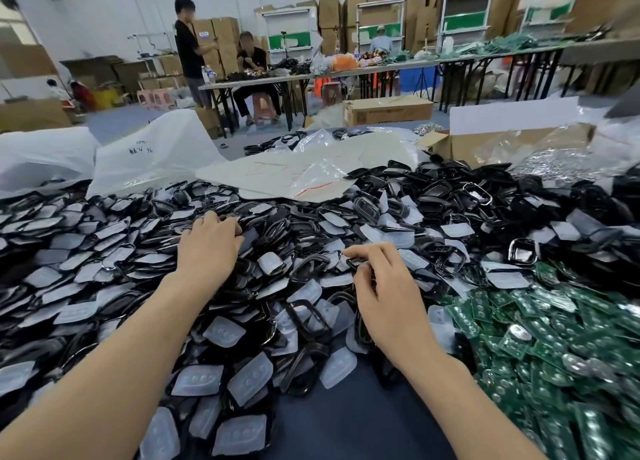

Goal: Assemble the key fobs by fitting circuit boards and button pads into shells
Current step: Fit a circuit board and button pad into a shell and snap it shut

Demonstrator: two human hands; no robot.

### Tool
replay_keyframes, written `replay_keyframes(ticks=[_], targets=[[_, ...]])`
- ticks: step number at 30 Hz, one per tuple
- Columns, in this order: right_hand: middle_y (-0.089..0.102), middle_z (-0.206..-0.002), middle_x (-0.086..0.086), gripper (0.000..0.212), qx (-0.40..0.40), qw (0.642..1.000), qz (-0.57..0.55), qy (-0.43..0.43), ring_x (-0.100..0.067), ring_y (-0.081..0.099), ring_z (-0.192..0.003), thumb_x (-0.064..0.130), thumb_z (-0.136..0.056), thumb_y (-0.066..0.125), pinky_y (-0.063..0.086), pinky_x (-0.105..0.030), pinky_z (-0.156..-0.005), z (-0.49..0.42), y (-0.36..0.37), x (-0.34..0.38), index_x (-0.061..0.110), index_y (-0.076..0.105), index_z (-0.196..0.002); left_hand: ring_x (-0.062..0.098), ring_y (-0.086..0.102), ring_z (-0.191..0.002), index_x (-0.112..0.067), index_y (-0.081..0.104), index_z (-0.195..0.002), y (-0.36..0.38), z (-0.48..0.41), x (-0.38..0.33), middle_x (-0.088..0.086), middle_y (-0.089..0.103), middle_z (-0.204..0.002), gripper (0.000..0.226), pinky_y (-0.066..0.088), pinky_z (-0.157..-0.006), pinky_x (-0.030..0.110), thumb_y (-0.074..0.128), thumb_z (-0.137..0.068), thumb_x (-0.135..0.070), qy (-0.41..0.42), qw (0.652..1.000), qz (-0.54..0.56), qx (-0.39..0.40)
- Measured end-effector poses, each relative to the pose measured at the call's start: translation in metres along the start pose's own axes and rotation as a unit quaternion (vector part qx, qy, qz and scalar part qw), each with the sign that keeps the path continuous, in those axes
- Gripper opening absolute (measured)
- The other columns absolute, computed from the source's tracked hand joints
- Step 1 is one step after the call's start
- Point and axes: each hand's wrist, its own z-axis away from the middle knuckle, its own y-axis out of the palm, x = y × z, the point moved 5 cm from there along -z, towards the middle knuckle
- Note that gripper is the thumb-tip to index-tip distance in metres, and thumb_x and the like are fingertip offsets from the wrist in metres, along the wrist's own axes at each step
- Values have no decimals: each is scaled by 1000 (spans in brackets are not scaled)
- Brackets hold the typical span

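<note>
The right hand (pixel 377 286) is pinching a black shell (pixel 356 263) between thumb and curled fingers, above the heap (pixel 311 224) of shells and translucent button pads (pixel 224 331) covering the middle of the table (pixel 346 421). The left hand (pixel 207 248) is reaching toward the far edge with its fingers bent down into the heap; I cannot tell whether it is gripping anything. Green circuit boards (pixel 540 348) are lying piled along the right edge.

**Fob parts heaped in three kinds**

We see black shells (pixel 521 253), glossy and mostly hollow frames, piled loose across the table. Mixed among them lie translucent white button pads (pixel 225 331), each with three round bumps, at all angles. Green circuit boards (pixel 509 347) with silver discs heap at the right, touching that pile.
</note>
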Motion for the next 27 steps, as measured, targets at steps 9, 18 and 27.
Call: replay_keyframes(ticks=[9, 18, 27], targets=[[53, -113, 18, 29, -5, 996, -77, 53, -13, 56, -71, 14, -102, 46, 47, -22, -65, -3, -4, -3, 38, 59, -111, 25, 57, -95, -16, 65, -111, -43, 20, -19, 7, 63, -112, 16, 45, -82, 36, 56, -101, -25, 18, 976, 192, -102], [70, -94, 14, 19, 62, 908, -376, 177, -9, 66, -71, 39, -104, 53, 46, -20, -55, -8, -6, -2, 45, 68, -113, 16, 74, -71, -22, 66, -103, -23, 98, -100, -3, 76, -83, 8, 56, -65, 20, 59, -101, -25, 44, 798, 589, 119], [67, -74, 9, 19, 23, 890, -411, 198, -11, 66, -65, 9, -97, 65, 55, -21, -64, -9, -7, -17, 21, 74, -108, 17, 65, -61, -23, 68, -100, -2, 112, -118, 3, 66, -73, 14, 53, -56, 23, 54, -104, -26, 28, 741, 668, 67]])
